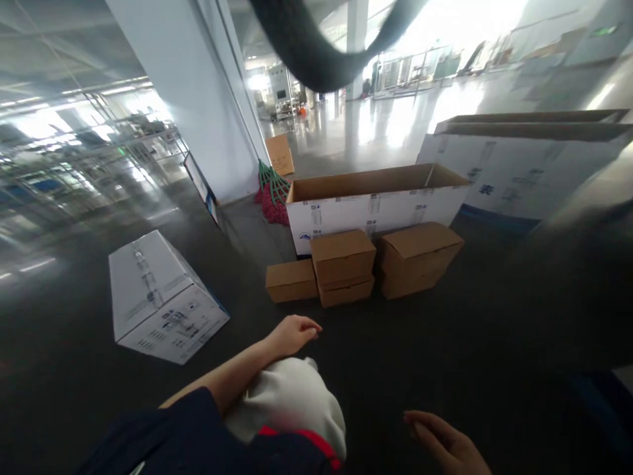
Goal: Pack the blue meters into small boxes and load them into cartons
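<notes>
My left hand [293,333] reaches forward over the dark floor, fingers loosely curled and empty, a white shoe [291,399] under the forearm. My right hand [445,441] shows at the bottom edge, fingers apart, holding nothing. Ahead lie three small brown cartons: a flat one [291,280], a stacked pair [343,266] and a larger one [418,257]. They sit against a long open white carton [376,208].
A closed white box [158,297] lies on its side at left. A bigger white carton [529,161] stands at right. A broom head [271,192] leans by a pillar [198,92]. Metal racks [84,152] stand at far left. A dark strap [321,56] hangs across the top.
</notes>
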{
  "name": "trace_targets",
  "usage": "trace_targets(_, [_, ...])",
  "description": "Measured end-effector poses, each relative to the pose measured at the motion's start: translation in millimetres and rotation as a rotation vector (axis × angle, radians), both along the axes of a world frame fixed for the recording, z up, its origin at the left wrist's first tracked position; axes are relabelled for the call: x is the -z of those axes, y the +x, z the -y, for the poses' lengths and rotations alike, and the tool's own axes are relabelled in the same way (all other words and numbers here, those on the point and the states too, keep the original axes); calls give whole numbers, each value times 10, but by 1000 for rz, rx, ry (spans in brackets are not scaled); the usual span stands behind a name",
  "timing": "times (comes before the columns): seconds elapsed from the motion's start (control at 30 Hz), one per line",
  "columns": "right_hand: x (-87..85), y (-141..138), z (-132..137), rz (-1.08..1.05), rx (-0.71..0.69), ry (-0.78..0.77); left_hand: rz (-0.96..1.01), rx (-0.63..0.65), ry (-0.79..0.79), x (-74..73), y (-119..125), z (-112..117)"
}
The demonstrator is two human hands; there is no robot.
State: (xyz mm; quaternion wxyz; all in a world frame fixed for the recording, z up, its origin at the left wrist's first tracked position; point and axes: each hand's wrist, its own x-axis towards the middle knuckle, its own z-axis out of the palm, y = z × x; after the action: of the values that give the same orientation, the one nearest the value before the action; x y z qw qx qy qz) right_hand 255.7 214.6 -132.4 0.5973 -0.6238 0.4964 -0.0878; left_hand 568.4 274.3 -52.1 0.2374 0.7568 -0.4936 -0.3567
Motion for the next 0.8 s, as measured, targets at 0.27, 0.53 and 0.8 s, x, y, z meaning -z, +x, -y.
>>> trace_targets(0.27, [352,55,82,-175,56,14,278,-130,35,815,1330,398])
trace_targets(0.53, [238,807,286,-237,196,0,280,-77,-149,1039,2542,1503])
trace_targets(0.8, [291,2340,2186,172,804,-333,-514,342,-191,1066,2167,2571])
